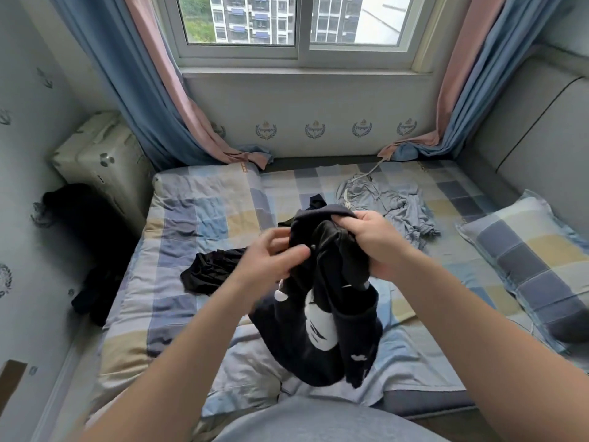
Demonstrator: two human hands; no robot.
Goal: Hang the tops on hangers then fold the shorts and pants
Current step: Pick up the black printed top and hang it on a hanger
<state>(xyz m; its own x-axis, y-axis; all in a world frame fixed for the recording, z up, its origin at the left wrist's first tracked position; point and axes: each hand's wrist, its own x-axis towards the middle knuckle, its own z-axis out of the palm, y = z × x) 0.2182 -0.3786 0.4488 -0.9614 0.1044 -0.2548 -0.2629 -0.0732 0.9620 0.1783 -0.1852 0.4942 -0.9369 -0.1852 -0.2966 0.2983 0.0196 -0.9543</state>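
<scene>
dark garment (322,317) with a white print hangs in a bunch from both hands above the middle of the bed (191,205). its lower end drops toward the near edge, and whether it rests on the quilt there i cannot tell. the right hand (373,240) has its fingers curled tight round the gathered upper part of the cloth, knuckles up. the left hand (271,260) is just beside it (a little blurred), with thumb and fingers closed on a fold of the same cloth lower down. the two hands are close together, with only the bundle between them.

a black garment (210,269) lies crumpled on the bed toward the left edge, and the left forearm hides part of it. a grey-blue garment (392,202) with a pale drawstring lies rumpled near the far edge, toward the right, well apart from the black one. a pillow (526,250) in the same check as the quilt lies along the right edge.

off the far left corner a cream suitcase (98,164) stands against the wall, and dark clothing (92,295) lies on the floor along the left edge. pink and blue curtains (153,100) hang at both sides of the window (296,23), their ends reaching the far edge of the bed.
</scene>
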